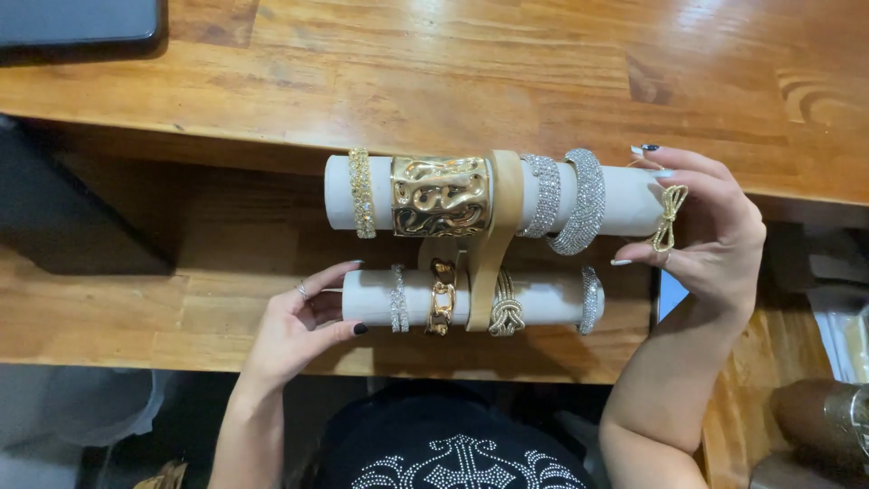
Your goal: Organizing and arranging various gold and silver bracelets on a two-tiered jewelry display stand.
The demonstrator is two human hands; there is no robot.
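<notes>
Bracelets crowd both white rolls of a two-tier display stand on the wooden worktop as the left hand steadies the lower roll, fingers spread, while the right hand pinches a gold bow bracelet at the upper roll's end, not yet slid on.

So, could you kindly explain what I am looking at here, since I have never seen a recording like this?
There is no machine: a person wears a camera on the head, so the one picture looks down at their own two bare hands. Between them is a two-tier bracelet stand with pale rolls, over a wooden table. The left hand touches the end of the lower roll. The right hand is at the end of the upper roll and holds a gold bow-shaped piece in its fingers. A wide gold cuff and sparkly bangles sit on the rolls.
</notes>
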